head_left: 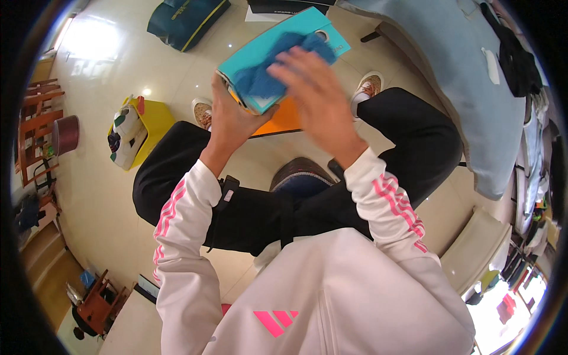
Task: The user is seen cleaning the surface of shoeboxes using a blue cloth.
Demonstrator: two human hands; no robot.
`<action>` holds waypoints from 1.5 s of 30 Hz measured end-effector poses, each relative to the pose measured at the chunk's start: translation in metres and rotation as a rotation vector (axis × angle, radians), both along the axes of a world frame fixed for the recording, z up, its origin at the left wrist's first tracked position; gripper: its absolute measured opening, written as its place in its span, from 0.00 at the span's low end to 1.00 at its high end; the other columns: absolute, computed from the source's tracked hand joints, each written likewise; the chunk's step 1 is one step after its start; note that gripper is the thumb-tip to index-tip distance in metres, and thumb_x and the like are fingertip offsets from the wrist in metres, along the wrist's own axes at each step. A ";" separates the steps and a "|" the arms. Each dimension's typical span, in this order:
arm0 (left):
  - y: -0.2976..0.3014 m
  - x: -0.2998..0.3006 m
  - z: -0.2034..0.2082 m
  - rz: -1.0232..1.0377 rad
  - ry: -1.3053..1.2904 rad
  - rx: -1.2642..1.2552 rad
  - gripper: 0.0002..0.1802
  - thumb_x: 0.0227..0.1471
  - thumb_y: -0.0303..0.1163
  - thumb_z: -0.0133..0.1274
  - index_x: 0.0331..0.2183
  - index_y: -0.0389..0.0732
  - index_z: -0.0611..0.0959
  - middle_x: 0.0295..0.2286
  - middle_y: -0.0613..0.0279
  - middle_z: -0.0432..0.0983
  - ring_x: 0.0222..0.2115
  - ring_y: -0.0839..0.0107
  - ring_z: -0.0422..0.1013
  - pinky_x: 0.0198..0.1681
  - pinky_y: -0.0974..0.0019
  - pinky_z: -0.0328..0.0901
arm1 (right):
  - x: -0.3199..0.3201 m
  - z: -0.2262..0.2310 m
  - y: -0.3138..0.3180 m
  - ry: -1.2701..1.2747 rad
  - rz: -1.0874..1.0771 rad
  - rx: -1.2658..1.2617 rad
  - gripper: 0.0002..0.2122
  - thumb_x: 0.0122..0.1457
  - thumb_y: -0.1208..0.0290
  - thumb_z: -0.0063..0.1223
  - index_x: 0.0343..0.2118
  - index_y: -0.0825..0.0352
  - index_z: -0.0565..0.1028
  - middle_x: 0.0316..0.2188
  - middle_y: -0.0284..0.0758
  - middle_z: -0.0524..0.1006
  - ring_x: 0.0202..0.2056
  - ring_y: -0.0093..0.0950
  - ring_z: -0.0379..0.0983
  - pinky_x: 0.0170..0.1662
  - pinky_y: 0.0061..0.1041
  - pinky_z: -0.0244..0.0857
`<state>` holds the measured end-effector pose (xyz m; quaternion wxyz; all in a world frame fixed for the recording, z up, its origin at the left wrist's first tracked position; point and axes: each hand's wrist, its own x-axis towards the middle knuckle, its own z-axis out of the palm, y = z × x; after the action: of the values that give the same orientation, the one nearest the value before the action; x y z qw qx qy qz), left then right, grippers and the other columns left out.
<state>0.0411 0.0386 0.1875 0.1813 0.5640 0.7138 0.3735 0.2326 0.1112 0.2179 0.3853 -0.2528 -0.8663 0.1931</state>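
A turquoise shoebox (299,29) is tilted up in front of me. My left hand (229,117) grips its near left corner, thumb along the near edge and fingers on the left side. On the box's top face lies a bunched blue cloth (257,77). My right hand (316,97) is over the cloth and presses it against the box, its fingers smeared by motion. An orange box (283,116) shows under the shoebox, partly covered by it and by my hands.
A yellow box with white shoes (125,127) sits on the tiled floor at left. Beyond are a dark green bag (184,23) and a black box (288,6). Light blue fabric (449,71) drapes at right. My knees and feet frame the boxes.
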 end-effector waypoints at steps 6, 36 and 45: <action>0.005 -0.004 -0.006 -0.068 -0.011 0.074 0.64 0.37 0.41 0.79 0.63 0.30 0.55 0.55 0.40 0.64 0.58 0.47 0.67 0.60 0.52 0.63 | 0.026 -0.019 0.047 0.184 -0.350 -0.088 0.16 0.67 0.77 0.52 0.56 0.62 0.79 0.57 0.43 0.78 0.62 0.47 0.72 0.65 0.42 0.65; -0.022 -0.006 -0.048 -0.133 0.188 0.108 0.62 0.37 0.42 0.79 0.61 0.31 0.56 0.55 0.45 0.64 0.53 0.50 0.68 0.61 0.52 0.59 | -0.001 -0.029 0.028 0.542 -0.459 -0.293 0.14 0.68 0.74 0.51 0.53 0.68 0.80 0.55 0.49 0.79 0.56 0.45 0.77 0.60 0.35 0.68; -0.052 0.028 -0.046 -0.318 0.172 0.256 0.57 0.33 0.37 0.82 0.57 0.35 0.61 0.50 0.42 0.66 0.48 0.49 0.70 0.51 0.53 0.67 | 0.005 -0.018 0.072 0.474 -0.005 -0.486 0.15 0.69 0.76 0.49 0.55 0.63 0.80 0.54 0.40 0.81 0.52 0.34 0.79 0.58 0.30 0.70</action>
<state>0.0687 -0.0138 0.1417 0.1033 0.7176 0.5756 0.3782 0.2377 0.1834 0.2001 0.5049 -0.2874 -0.6806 0.4465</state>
